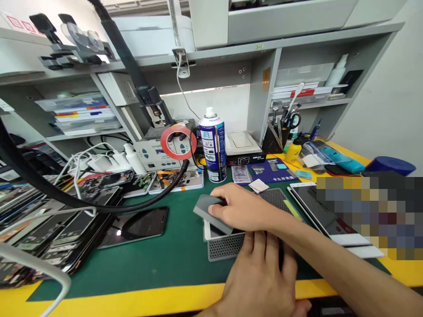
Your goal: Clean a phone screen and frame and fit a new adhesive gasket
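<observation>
Holding block [202, 207] in right grip [238, 206] | resting left grip [261, 277] beside it, over mat [223, 249]; cannot tell closure | seemingly unfinished with panel [207, 231] under right grip; can't tell remainder

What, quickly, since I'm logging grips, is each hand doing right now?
Left hand: fingers at the perforated mat; fingertips hidden, so its grip cannot be told.
Right hand: closed, holding a gray block.

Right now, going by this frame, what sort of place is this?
Most likely a phone repair workshop: stacked phone-like panels at the left, a dark-screened phone lying on the green mat, and exposed circuit boards beyond it.
</observation>
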### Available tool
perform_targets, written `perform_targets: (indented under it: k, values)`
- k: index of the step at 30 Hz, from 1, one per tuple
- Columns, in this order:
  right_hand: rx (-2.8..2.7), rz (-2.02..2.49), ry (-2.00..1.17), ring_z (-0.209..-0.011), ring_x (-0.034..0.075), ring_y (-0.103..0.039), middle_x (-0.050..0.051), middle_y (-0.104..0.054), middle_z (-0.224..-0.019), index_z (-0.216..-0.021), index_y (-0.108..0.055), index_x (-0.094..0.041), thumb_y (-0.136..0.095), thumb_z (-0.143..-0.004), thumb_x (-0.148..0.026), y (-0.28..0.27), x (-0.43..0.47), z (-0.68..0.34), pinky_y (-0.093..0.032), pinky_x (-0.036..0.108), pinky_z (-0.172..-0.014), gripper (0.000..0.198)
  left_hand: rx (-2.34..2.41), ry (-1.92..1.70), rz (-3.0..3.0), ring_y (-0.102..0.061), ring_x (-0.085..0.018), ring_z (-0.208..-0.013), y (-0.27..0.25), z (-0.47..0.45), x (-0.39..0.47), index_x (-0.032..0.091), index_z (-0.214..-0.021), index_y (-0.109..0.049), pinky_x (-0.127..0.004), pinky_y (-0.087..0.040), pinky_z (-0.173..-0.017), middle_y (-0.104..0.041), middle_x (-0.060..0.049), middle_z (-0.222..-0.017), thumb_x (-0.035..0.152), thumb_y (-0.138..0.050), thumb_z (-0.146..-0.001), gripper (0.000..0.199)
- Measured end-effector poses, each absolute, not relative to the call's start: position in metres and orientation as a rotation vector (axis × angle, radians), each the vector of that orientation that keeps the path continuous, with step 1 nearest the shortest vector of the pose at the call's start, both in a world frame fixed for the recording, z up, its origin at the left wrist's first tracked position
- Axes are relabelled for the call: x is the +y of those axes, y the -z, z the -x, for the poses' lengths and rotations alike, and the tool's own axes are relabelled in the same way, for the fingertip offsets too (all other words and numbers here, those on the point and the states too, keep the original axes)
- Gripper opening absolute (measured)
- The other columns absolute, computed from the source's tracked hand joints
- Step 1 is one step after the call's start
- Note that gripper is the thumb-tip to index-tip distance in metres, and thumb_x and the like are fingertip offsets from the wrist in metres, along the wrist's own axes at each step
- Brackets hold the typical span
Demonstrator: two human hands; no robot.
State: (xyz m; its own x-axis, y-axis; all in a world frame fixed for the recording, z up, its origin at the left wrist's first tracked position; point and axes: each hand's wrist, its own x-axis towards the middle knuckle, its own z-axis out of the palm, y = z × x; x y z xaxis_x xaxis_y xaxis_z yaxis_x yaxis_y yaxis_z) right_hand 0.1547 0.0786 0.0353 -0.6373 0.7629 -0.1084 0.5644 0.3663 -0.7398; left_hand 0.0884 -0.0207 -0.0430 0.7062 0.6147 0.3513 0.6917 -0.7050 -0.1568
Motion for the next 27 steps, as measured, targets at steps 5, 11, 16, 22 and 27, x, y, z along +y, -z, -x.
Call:
perform_targets:
  k: [5, 11, 16, 22, 27]
  values:
    - [-2.475, 1.168, -0.987, -0.064, 0.015, -0.046, 0.0, -0.057, -0.074, -0.075, -0.046, -0.021, -0.054, -0.085, -0.025, -0.042, 0.093, -0.174, -0.032, 0.027, -0.055, 0.013, -0.974, 0.385, 2.592, -0.051, -0.046, -0.133, 0.037, -0.087, -0.02, 0.001, -0.138, -0.05, -0.054, -0.041, -0.107, -0.055, -0.033, -0.141, 0.062, -0.032, -0.098, 0.075]
    - [-2.605, 1.067, -0.951, -0.074, 0.018, -0.055, 0.002, -0.068, -0.084, -0.077, -0.055, -0.02, -0.055, -0.082, -0.017, -0.042, 0.099, -0.182, -0.033, 0.026, -0.059, 0.006, -1.002, 0.388, 2.594, -0.052, -0.046, -0.133, 0.034, -0.088, -0.021, 0.002, -0.137, -0.053, -0.054, -0.044, -0.107, -0.055, -0.033, -0.141, 0.061, -0.034, -0.098, 0.073]
    - [-2.631, 1.097, -0.889, -0.068, 0.017, -0.053, 0.003, -0.068, -0.079, -0.075, -0.057, -0.019, -0.057, -0.081, -0.016, -0.042, 0.101, -0.182, -0.029, 0.027, -0.056, 0.007, -0.997, 0.413, 2.596, -0.054, -0.045, -0.132, 0.035, -0.088, -0.02, 0.002, -0.135, -0.055, -0.054, -0.045, -0.106, -0.057, -0.033, -0.139, 0.062, -0.037, -0.097, 0.074]
    - [-2.619, 1.164, -0.85, -0.064, 0.016, -0.051, 0.001, -0.066, -0.073, -0.076, -0.059, -0.02, -0.055, -0.08, -0.016, -0.038, 0.101, -0.18, -0.029, 0.026, -0.055, 0.007, -0.93, 0.519, 2.521, -0.055, -0.041, -0.131, 0.037, -0.083, -0.02, 0.004, -0.131, -0.058, -0.051, -0.045, -0.108, -0.062, -0.027, -0.137, 0.068, -0.039, -0.094, 0.076]
    - [-2.601, 1.153, -0.843, -0.067, 0.016, -0.051, 0.001, -0.063, -0.074, -0.074, -0.057, -0.02, -0.054, -0.077, -0.013, -0.034, 0.101, -0.179, -0.03, 0.026, -0.057, 0.008, -0.887, 1.016, 2.507, -0.068, -0.025, -0.1, 0.016, -0.041, -0.026, 0.014, -0.099, -0.068, -0.042, -0.046, -0.107, -0.076, -0.007, -0.099, 0.028, -0.058, -0.09, 0.019]
